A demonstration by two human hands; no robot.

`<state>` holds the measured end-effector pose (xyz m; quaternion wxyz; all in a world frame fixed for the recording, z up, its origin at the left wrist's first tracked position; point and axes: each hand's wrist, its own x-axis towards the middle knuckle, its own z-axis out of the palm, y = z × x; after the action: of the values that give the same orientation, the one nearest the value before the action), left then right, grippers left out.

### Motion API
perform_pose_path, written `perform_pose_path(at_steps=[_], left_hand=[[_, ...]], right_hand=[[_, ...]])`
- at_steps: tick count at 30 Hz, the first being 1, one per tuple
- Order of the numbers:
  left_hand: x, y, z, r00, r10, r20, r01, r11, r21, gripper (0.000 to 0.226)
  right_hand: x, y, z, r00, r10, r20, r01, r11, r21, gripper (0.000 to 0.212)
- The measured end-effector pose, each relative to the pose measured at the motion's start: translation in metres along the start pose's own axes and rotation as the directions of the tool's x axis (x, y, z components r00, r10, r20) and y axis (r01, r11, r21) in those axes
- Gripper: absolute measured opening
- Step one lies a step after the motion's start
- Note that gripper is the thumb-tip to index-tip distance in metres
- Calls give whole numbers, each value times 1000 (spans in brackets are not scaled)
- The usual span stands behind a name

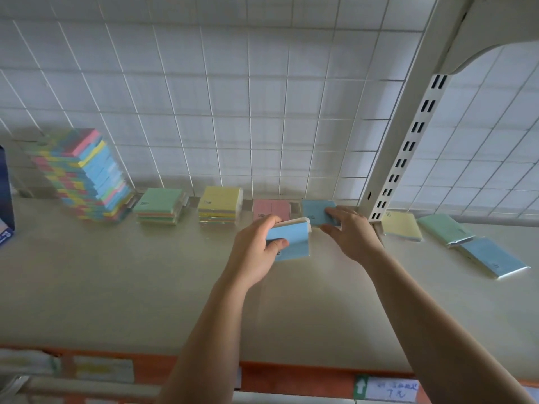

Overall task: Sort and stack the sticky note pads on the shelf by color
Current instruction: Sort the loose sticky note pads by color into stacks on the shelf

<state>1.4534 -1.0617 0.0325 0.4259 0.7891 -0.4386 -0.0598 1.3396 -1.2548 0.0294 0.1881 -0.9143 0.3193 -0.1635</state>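
My left hand grips a blue sticky note pad above the shelf, thumb on its top face. My right hand rests its fingers on another blue pad lying at the back of the shelf. To the left along the back sit a pink pad, a yellow-topped stack and a green-topped stack. A tall mixed-colour stack leans at the far left. Beyond the upright on the right lie a yellow pad, a green pad and a blue pad.
The cream shelf has an orange front edge with price labels. A white wire grid backs the shelf. A slotted white upright stands just right of my right hand. A dark blue box stands at the left edge.
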Motion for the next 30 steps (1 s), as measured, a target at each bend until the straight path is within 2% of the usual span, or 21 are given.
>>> perform_pose_path(at_steps=[8, 17, 20, 25, 30], left_hand=[[-1, 1, -1, 1000, 2, 3, -2, 1000, -6, 28], [1, 4, 0, 1000, 12, 9, -12, 999, -36, 26], [1, 10, -1, 1000, 0, 10, 1, 994, -113, 21], [10, 24, -6, 1000, 7, -11, -8, 990, -141, 22], [30, 37, 1, 999, 7, -31, -12, 987, -159, 22]], right_hand=[[4, -3, 8, 999, 26, -34, -27, 999, -32, 42], [8, -4, 4, 997, 42, -60, -44, 998, -35, 28], [5, -1, 3, 999, 34, -42, -36, 999, -31, 33], [-2, 8, -4, 999, 35, 14, -35, 999, 22, 56], [-21, 13, -6, 1000, -4, 1, 4, 1000, 20, 54]])
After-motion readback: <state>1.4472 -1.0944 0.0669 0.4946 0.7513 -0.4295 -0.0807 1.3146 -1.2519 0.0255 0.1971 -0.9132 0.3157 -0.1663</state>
